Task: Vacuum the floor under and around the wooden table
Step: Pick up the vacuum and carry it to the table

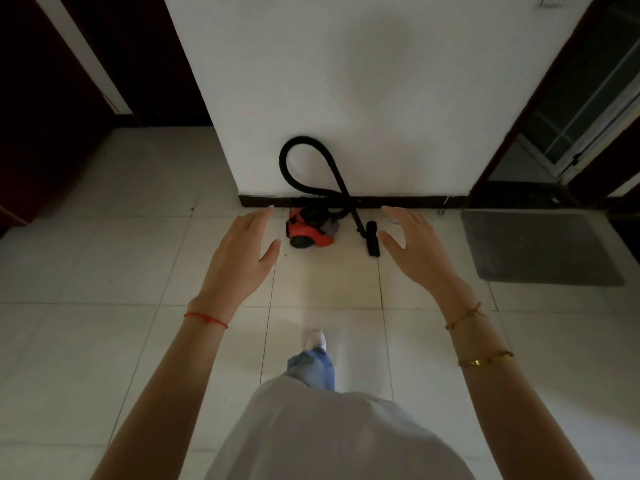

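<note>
The person is holding both arms out ahead, the left hand (242,244) and right hand (412,242) spread flat with straight fingers and gripping nothing, probably because the vacuum cleaner (310,230) is lying well ahead on the tiled floor (104,341), not yet within reach. It is sitting against the foot of the white wall (346,81), small and red with dark parts, its black hose (304,157) looping up the wall and its nozzle (372,239) resting just beside it. No wooden table is showing.

Glossy tile floor (104,341), red plastic vacuum (310,232) w/ matt ribbed hose (294,174), matt mat (540,247).
</note>
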`<state>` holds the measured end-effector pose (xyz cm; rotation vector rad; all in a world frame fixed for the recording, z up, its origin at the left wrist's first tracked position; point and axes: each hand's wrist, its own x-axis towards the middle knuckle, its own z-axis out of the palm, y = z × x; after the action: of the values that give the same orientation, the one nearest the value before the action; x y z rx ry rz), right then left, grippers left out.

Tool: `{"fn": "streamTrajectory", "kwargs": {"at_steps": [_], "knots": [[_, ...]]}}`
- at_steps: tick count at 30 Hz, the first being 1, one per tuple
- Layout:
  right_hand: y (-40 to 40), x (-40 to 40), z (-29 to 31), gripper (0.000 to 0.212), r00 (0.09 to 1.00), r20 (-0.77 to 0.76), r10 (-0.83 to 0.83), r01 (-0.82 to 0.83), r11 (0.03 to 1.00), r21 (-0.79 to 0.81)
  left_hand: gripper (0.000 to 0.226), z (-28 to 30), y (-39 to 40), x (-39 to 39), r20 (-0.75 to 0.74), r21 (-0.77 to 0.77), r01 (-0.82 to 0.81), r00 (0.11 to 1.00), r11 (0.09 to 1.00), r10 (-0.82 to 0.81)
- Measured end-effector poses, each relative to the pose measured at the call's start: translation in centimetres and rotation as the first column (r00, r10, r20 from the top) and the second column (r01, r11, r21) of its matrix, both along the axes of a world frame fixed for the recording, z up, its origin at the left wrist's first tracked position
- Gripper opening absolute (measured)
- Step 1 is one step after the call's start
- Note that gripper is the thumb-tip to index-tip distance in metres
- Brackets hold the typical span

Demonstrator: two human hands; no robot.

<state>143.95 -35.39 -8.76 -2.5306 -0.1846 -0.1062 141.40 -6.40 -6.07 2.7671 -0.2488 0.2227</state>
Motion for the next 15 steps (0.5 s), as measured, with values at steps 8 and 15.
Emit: {"fn": "streamTrajectory", "kwargs": {"at_steps": [8, 15], "knots": [[1.2, 17.8, 0.8, 0.049, 0.999, -0.011, -0.038, 0.039, 0.997, 0.068, 0.056, 1.7, 0.8, 18.8, -0.01, 0.025, 0.039, 0.999, 0.999, -0.039], [-0.2, 26.6, -1.1, 0.052, 0.999, -0.016, -0.046, 0.047, 0.996, 0.08, 0.054, 0.9, 0.0, 28.2, -0.066, 0.015, 0.057, 0.996, 0.998, -0.056]]}}
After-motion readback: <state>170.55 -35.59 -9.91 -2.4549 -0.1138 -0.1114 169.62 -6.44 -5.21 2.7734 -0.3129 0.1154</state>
